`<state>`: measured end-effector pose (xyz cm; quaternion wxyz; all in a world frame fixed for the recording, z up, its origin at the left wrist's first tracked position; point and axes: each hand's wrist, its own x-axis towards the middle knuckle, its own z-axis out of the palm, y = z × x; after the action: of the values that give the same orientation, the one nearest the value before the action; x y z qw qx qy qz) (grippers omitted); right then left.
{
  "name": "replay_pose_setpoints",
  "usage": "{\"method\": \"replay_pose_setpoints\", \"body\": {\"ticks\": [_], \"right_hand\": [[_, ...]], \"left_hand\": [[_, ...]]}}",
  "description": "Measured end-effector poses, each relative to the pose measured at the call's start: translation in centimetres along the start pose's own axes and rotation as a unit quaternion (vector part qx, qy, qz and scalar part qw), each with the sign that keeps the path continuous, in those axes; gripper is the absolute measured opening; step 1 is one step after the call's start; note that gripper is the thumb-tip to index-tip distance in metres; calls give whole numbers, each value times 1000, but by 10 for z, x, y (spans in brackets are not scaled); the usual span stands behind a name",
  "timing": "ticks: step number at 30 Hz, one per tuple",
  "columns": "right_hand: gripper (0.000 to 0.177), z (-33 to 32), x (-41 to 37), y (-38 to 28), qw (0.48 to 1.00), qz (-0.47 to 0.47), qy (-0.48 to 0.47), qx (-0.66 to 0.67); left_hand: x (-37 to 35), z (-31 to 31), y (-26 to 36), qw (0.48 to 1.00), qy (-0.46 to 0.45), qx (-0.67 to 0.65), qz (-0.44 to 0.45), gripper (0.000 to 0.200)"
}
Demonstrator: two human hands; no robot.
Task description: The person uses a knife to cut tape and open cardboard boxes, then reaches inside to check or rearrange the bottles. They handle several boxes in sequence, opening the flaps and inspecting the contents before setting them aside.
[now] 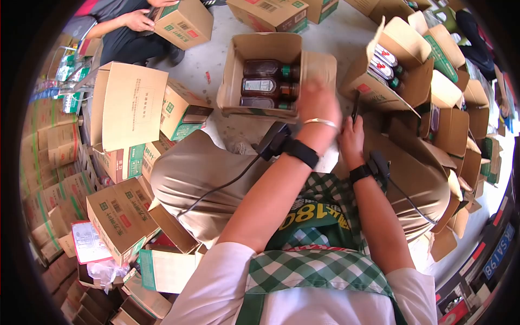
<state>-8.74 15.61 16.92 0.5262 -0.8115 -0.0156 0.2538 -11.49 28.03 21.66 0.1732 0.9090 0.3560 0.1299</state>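
Observation:
My left hand (318, 103), smeared by motion, is over the right-hand flap of an open cardboard box (260, 43) in front of me. Inside that box several dark bottles (265, 86) lie on their sides, their green caps pointing right; one shows a white label. My right hand (352, 140) is closed around a slim black tool (356, 105) that points away from me, between this box and another open carton (374, 86). This second carton holds bottles with white labels (383, 62).
More open cartons (452, 127) crowd the right side. At left stand an open box with a raised flap (130, 108), a closed carton (119, 208) and stacked boxes (59, 146). Another person's hand (140, 20) touches a carton (187, 24) at the upper left.

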Motion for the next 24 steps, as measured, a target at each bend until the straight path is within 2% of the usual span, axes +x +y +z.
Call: {"method": "replay_pose_setpoints", "body": {"ticks": [1, 2, 3, 4, 5, 7, 9, 11, 15, 17, 18, 20, 24], "right_hand": [[21, -3, -5, -8, 994, -107, 23, 21], [15, -10, -11, -21, 984, -174, 16, -24], [11, -10, -16, -31, 968, -239, 7, -71], [13, -11, -16, -31, 953, -297, -6, -65], [13, -10, -19, -36, 953, -298, -2, -60], [16, -7, -31, -50, 963, -239, -94, -79], [17, 4, -31, -36, 949, -226, -132, -177], [13, 11, -32, -28, 907, -280, -158, -273], [13, 16, -38, -21, 898, -268, -167, -308], [9, 19, -40, -21, 887, -267, -156, -344], [9, 19, -43, -23, 885, -267, -155, -348], [12, 22, -46, -30, 867, -244, -158, -405], [14, 30, -52, -47, 867, -214, -163, -420]], "left_hand": [[2, -33, 35, 998, 45, -34, 36, 44], [19, -79, 51, 996, -69, -15, 58, 40], [33, -118, 40, 980, -183, 4, 78, 37], [41, -122, 14, 977, -179, 6, 116, 35], [57, -121, -18, 973, -171, 8, 156, 33], [73, -105, -84, 911, -359, 44, 200, 41], [35, -82, -120, 887, -421, 47, 183, 48], [3, -73, -122, 893, -405, 92, 173, 45], [-4, -69, -118, 914, -350, 101, 177, 41], [-12, -59, -125, 937, -268, 111, 197, 34], [-17, -54, -128, 937, -267, 107, 197, 34], [-24, -47, -129, 955, -148, 107, 233, 24], [-34, -42, -129, 964, -89, 81, 238, 17]]}}
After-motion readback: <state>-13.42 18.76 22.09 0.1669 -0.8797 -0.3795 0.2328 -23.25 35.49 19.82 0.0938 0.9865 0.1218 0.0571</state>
